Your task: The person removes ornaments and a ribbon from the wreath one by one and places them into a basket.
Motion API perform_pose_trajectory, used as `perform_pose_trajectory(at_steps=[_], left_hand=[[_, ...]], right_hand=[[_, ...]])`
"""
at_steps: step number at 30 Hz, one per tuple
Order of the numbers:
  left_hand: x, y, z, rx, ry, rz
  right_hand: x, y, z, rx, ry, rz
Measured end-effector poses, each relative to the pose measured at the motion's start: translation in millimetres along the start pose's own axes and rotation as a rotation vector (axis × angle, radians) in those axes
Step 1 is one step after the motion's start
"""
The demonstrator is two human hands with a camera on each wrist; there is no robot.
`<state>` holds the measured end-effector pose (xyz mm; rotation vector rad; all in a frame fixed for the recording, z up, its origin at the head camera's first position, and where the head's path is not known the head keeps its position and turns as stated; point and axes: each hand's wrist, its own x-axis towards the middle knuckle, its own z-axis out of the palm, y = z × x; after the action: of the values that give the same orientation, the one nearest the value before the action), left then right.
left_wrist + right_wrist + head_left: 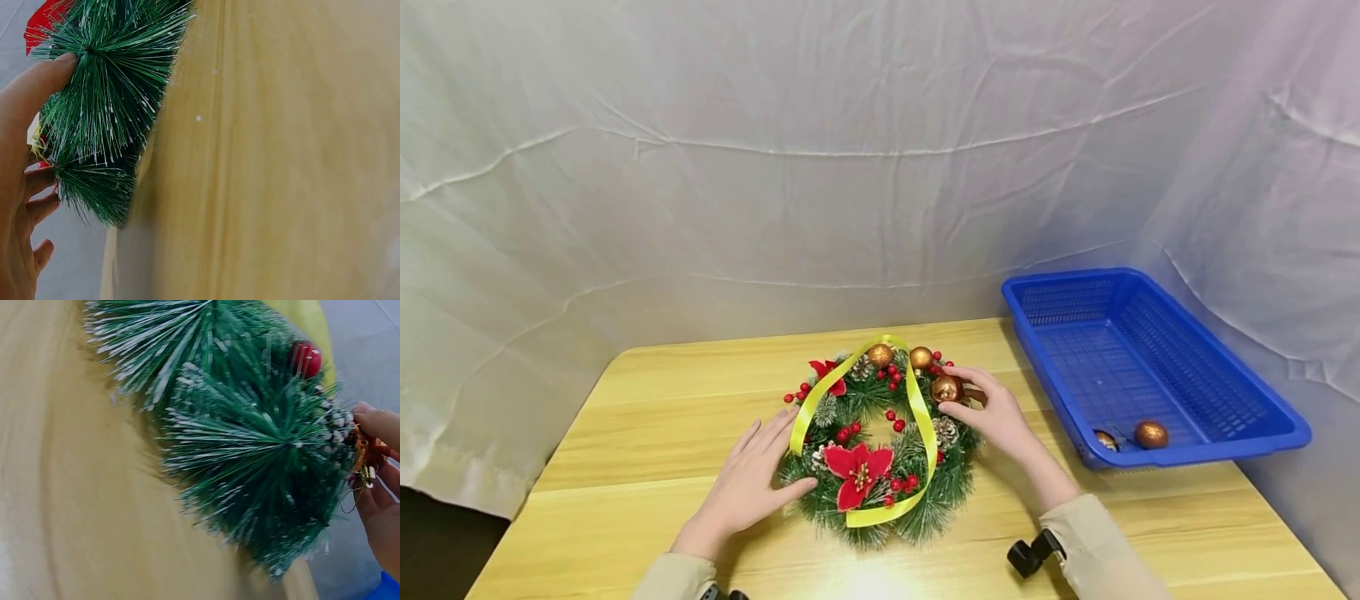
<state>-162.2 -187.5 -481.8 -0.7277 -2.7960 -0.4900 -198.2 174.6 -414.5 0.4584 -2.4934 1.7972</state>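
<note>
A green Christmas wreath (928, 512) lies on the table, dressed with red poinsettias (858, 475), red berries, pinecones and a loose yellow ribbon (808, 408). At its right side my right hand (1000, 421) pinches a shiny copper bauble (947, 388) between thumb and fingers; in the right wrist view the bauble's gold cap and string show beside the needles. Two more baubles, one glittery (880, 356) and one matte gold (921, 358), sit on the wreath's far side. My left hand (745, 483) rests against the wreath's left edge, fingers extended, its thumb touching the needles (112, 81).
A blue plastic basket (1262, 446) stands on the right of the wooden table (647, 450), with a copper bauble (1151, 434) and part of another (1106, 440) at its near end. Pale fabric (850, 217) hangs behind and on both sides.
</note>
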Motion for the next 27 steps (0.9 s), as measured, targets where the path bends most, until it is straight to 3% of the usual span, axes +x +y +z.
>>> perform_pose_trajectory(at_steps=[5, 14, 24, 27], left_hand=[[0.2, -0.8, 0.5, 0.006, -0.001, 0.001], [-0.1, -1.1, 0.9, 0.013, 0.006, 0.01], [-0.6, -1.3, 0.5, 0.023, 0.016, 0.019], [-0.6, -1.7, 1.1, 0.023, 0.009, 0.012]], right_hand=[[2.0, -5.4, -4.6, 0.007, 0.006, -0.033], [9.5, 5.7, -14.3, 0.039, 0.032, -0.131], [5.1, -14.9, -28.8, 0.013, 0.071, -0.312], [2.6, -22.8, -34.6, 0.006, 0.083, -0.332]])
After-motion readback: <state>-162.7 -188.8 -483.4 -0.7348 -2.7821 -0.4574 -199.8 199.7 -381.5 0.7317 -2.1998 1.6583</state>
